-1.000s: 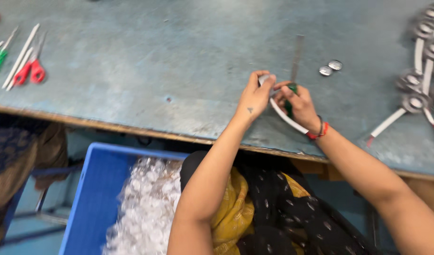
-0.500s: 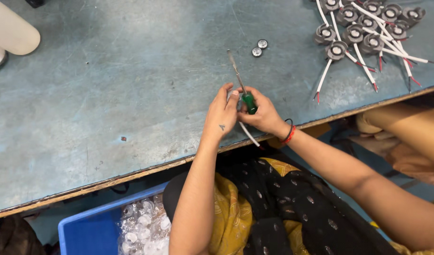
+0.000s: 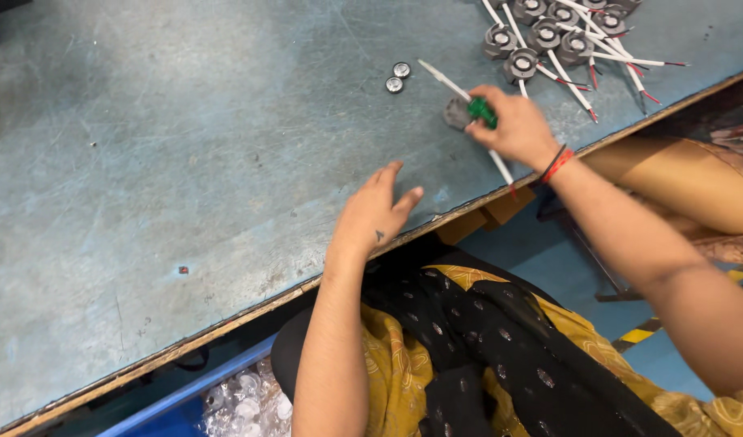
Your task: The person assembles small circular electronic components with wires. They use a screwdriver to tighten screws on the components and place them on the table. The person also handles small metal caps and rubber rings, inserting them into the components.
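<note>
While its green plastic handle sits inside the closed fingers, the thin screwdriver with a green handle and a grey metal shaft (image 3: 460, 89) lies with its long axis on a diagonal, and the shaft points up and to the left, away from the table edge. The shaft looks narrow and pale, and only a small part of the green handle shows. The right hand (image 3: 513, 129) grips this handle, and against the same fingers rests a small round grey fitting (image 3: 458, 113) with a white wire (image 3: 501, 167) that runs down toward the table edge. The left hand (image 3: 375, 212) is open, the fingers spread and resting flat on the worn blue-grey metal table (image 3: 185, 162), well apart from the tool. Near the shaft tip, two small round silver caps (image 3: 398, 77) lie just beside each other. At the far right lies a pile of round grey fittings with white wires (image 3: 565, 36). Below the table edge a blue plastic crate with clear small parts (image 3: 242, 402) shows.
</note>
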Demonstrator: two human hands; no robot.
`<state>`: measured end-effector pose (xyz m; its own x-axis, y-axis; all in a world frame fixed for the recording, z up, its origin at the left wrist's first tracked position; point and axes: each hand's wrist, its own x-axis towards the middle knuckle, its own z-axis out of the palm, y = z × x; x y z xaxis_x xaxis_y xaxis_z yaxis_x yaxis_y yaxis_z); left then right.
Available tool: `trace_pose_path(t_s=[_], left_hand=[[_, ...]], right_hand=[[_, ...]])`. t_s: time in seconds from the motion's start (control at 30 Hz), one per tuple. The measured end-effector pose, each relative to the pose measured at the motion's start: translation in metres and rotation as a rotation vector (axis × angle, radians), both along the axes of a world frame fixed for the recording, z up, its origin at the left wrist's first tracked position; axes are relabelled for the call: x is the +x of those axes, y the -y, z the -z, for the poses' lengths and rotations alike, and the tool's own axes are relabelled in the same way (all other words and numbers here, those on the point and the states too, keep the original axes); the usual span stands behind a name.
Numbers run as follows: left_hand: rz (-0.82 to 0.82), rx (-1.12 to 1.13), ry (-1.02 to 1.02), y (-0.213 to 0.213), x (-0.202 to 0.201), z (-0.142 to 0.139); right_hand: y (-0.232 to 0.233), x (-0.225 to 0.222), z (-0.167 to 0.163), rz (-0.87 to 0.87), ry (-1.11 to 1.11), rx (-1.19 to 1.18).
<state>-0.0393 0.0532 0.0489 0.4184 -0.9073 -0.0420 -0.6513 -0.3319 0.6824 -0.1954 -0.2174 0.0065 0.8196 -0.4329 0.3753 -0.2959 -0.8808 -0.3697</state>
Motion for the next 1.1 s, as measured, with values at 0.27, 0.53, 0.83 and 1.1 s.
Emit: trace_pose_path(t_s=[0.27, 0.53, 0.83, 1.1], left_hand=[[-0.072, 0.205, 0.18, -0.009, 0.006, -0.001], [-0.03, 0.16, 0.239, -0.015, 0.012, 0.006], [0.041, 0.191, 0.318, -0.02, 0.031, 0.035], [-0.021, 0.238, 0.221, -0.02, 0.027, 0.028]], right_hand=[[0.037, -0.017, -0.01, 0.076, -0.091, -0.422], [0.006, -0.016, 0.012, 0.083, 0.035, -0.178], [-0.027, 0.0, 0.04, -0.1, 0.26, 0.185], [0.038, 0.022, 0.033, -0.117, 0.298, 0.255]])
